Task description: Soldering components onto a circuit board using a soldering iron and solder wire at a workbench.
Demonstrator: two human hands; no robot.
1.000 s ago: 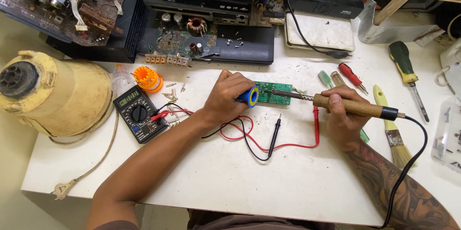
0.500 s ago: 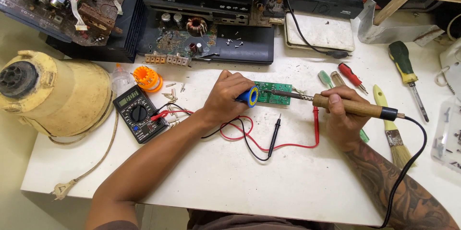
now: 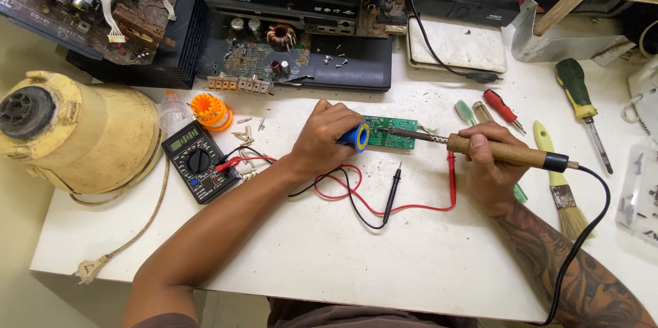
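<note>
While the left hand [image 3: 327,137] grips a blue spool [image 3: 359,137], the right hand [image 3: 488,170] clasps a soldering iron [image 3: 504,152] — tip on the green circuit board [image 3: 393,132].

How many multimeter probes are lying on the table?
2. The black probe lies below the green circuit board; the red probe lies beside the right hand. None seems hidden.

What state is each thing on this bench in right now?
Left hand: closed around the blue tool.
Right hand: closed on the soldering iron, tip on the green circuit board.
Multimeter: flat, leads plugged in.
Red probe and black probe: lying unused.
Open device chassis: cover off, circuitry exposed.
</note>
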